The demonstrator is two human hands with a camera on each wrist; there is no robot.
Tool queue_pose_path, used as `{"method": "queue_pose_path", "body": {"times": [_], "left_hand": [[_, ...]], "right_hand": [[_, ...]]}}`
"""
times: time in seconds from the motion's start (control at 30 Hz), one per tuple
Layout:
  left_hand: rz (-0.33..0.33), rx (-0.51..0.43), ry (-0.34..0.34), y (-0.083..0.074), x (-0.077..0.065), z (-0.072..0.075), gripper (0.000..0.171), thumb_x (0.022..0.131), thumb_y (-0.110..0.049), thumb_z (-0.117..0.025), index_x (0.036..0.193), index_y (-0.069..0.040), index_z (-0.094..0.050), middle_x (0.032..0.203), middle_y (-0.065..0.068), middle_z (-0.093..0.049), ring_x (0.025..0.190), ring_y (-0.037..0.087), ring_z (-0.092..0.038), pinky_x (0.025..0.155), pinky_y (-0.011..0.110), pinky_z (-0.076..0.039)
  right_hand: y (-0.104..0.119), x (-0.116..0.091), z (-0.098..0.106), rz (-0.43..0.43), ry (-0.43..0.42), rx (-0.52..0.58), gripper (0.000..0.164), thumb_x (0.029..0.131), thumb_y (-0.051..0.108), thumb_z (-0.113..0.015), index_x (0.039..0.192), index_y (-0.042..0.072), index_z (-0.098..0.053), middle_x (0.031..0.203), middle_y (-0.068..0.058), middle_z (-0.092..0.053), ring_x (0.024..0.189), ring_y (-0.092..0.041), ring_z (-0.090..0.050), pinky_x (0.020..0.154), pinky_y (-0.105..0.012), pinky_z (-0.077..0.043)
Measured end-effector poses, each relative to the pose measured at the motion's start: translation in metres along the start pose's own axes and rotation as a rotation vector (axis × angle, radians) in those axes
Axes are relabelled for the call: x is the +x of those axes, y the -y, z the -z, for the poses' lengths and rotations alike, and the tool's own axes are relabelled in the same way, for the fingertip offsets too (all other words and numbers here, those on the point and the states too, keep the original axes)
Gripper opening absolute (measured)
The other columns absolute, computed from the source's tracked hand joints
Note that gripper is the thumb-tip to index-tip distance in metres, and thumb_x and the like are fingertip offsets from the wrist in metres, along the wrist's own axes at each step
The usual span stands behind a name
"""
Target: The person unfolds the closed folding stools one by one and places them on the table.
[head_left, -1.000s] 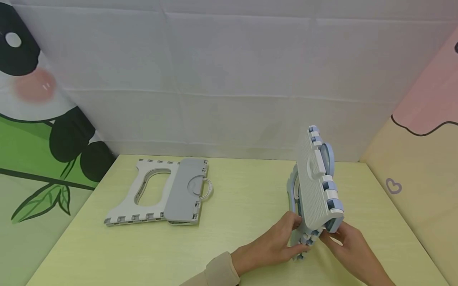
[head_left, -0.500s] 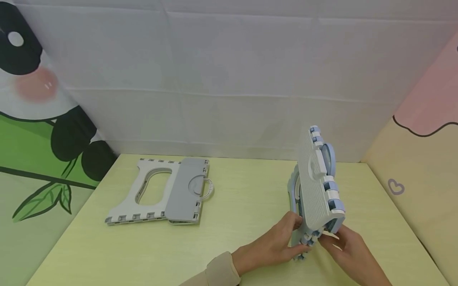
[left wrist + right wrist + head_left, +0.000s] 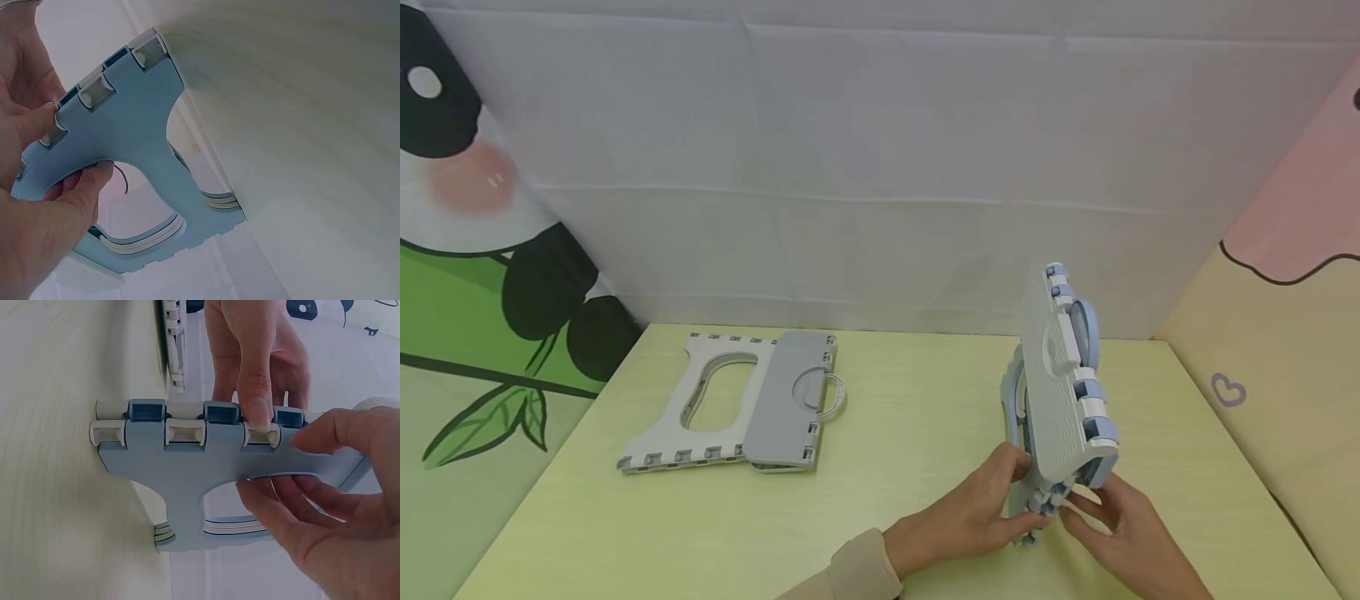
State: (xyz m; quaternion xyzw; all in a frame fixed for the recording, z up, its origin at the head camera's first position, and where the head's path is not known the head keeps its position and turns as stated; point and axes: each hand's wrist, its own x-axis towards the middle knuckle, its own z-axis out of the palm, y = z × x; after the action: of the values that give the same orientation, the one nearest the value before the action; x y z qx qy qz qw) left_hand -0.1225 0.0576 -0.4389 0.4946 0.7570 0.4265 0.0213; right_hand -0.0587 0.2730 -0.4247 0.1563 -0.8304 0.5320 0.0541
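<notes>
A white and light blue folding step stool (image 3: 1054, 400) stands partly folded at the right of the table, its ribbed white top steeply tilted. My left hand (image 3: 966, 521) grips the near side of its lower end. In the left wrist view, the fingers (image 3: 87, 187) of that hand reach into the cutout of a blue leg panel (image 3: 134, 119), with the thumb at the hinged edge. My right hand (image 3: 1127, 533) pinches the stool's other leg panel (image 3: 187, 462), thumb on the hinge edge and fingers curled at the cutout. Some fingertips are hidden behind the panels.
A second folding stool (image 3: 782, 408), grey and white, lies flat at the table's left with its carry loop (image 3: 837, 398) pointing right. The pale yellow table (image 3: 910, 400) ends at a white cloth backdrop (image 3: 887, 167). Printed panels stand on both sides.
My right hand has shifted slightly left and its fingers have moved a little at the stool's lower end. The left hand keeps its grip, and both stools stay put.
</notes>
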Motion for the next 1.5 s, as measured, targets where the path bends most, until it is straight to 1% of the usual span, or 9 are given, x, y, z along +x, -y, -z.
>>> {"method": "queue_pose_path", "body": {"times": [0.07, 0.13, 0.3, 0.37, 0.4, 0.53, 0.67, 1.27, 1.5], "left_hand": [[0.013, -0.014, 0.007, 0.0, 0.0, 0.0, 0.054, 0.097, -0.012, -0.073, 0.133, -0.004, -0.033, 0.132, 0.005, -0.047, 0.132, 0.01, -0.048, 0.111, 0.016, -0.036], [0.022, -0.022, 0.012, 0.0, 0.0, 0.001, 0.054, 0.097, -0.012, -0.072, 0.133, -0.004, -0.033, 0.132, 0.005, -0.047, 0.133, 0.01, -0.048, 0.111, 0.016, -0.036], [0.01, -0.017, 0.009, 0.001, -0.001, 0.0, 0.054, 0.097, -0.012, -0.072, 0.132, -0.005, -0.032, 0.132, 0.007, -0.046, 0.132, 0.01, -0.048, 0.112, 0.017, -0.036], [-0.005, 0.0, 0.002, 0.001, -0.001, 0.0, 0.053, 0.097, -0.012, -0.072, 0.132, -0.004, -0.033, 0.132, 0.008, -0.045, 0.131, 0.011, -0.049, 0.111, 0.017, -0.036], [-0.013, 0.012, -0.002, 0.001, -0.001, 0.0, 0.053, 0.097, -0.012, -0.072, 0.131, -0.004, -0.033, 0.131, 0.008, -0.045, 0.131, 0.011, -0.049, 0.111, 0.017, -0.037], [-0.032, 0.046, -0.014, 0.0, -0.002, 0.0, 0.053, 0.097, -0.013, -0.073, 0.13, -0.002, -0.034, 0.129, 0.01, -0.045, 0.128, 0.013, -0.05, 0.11, 0.016, -0.038], [-0.028, 0.053, -0.017, 0.0, -0.002, 0.0, 0.053, 0.096, -0.013, -0.074, 0.131, -0.001, -0.034, 0.129, 0.01, -0.046, 0.127, 0.012, -0.05, 0.11, 0.016, -0.038], [-0.012, 0.032, -0.026, 0.001, -0.003, 0.004, 0.055, 0.096, -0.014, -0.075, 0.133, -0.004, -0.035, 0.129, 0.006, -0.044, 0.129, 0.01, -0.048, 0.11, 0.015, -0.037], [-0.022, 0.04, -0.035, 0.002, -0.005, 0.004, 0.054, 0.095, -0.015, -0.075, 0.132, -0.005, -0.037, 0.127, 0.005, -0.045, 0.127, 0.01, -0.049, 0.109, 0.014, -0.038]], "right_hand": [[0.0, 0.0, 0.0, -0.006, 0.008, -0.003, 0.064, 0.089, -0.01, -0.073, 0.147, 0.0, -0.048, 0.145, 0.025, -0.048, 0.126, 0.01, -0.049, 0.089, -0.024, -0.057], [0.0, 0.0, 0.0, -0.023, 0.01, -0.017, 0.067, 0.089, -0.008, -0.075, 0.148, 0.001, -0.046, 0.146, 0.021, -0.048, 0.125, 0.011, -0.049, 0.088, -0.024, -0.057], [0.007, 0.002, -0.001, -0.131, 0.01, -0.049, 0.068, 0.091, 0.007, -0.079, 0.15, 0.006, -0.046, 0.15, -0.006, -0.049, 0.123, 0.011, -0.05, 0.089, -0.025, -0.057], [0.009, 0.003, -0.002, -0.144, 0.001, -0.057, 0.066, 0.091, 0.011, -0.08, 0.148, 0.008, -0.048, 0.148, -0.006, -0.05, 0.121, 0.011, -0.051, 0.089, -0.025, -0.057], [0.01, 0.003, -0.002, -0.146, -0.006, -0.063, 0.066, 0.09, 0.011, -0.081, 0.148, 0.008, -0.049, 0.147, -0.006, -0.051, 0.121, 0.01, -0.051, 0.089, -0.025, -0.057], [0.007, 0.003, -0.005, -0.103, -0.047, -0.085, 0.068, 0.088, 0.006, -0.082, 0.148, 0.008, -0.05, 0.143, 0.015, -0.051, 0.122, 0.011, -0.05, 0.088, -0.025, -0.058], [0.005, 0.003, -0.009, -0.09, -0.081, -0.106, 0.072, 0.085, 0.004, -0.084, 0.148, 0.011, -0.05, 0.14, 0.025, -0.05, 0.121, 0.013, -0.049, 0.086, -0.025, -0.058], [0.006, 0.003, -0.011, -0.029, -0.106, -0.14, 0.07, 0.082, 0.0, -0.085, 0.144, 0.012, -0.054, 0.137, 0.02, -0.055, 0.118, 0.009, -0.054, 0.086, -0.022, -0.058], [0.007, 0.003, -0.01, -0.056, -0.108, -0.169, 0.067, 0.082, 0.003, -0.086, 0.142, 0.013, -0.056, 0.134, 0.018, -0.056, 0.117, 0.009, -0.054, 0.085, -0.022, -0.058]]}}
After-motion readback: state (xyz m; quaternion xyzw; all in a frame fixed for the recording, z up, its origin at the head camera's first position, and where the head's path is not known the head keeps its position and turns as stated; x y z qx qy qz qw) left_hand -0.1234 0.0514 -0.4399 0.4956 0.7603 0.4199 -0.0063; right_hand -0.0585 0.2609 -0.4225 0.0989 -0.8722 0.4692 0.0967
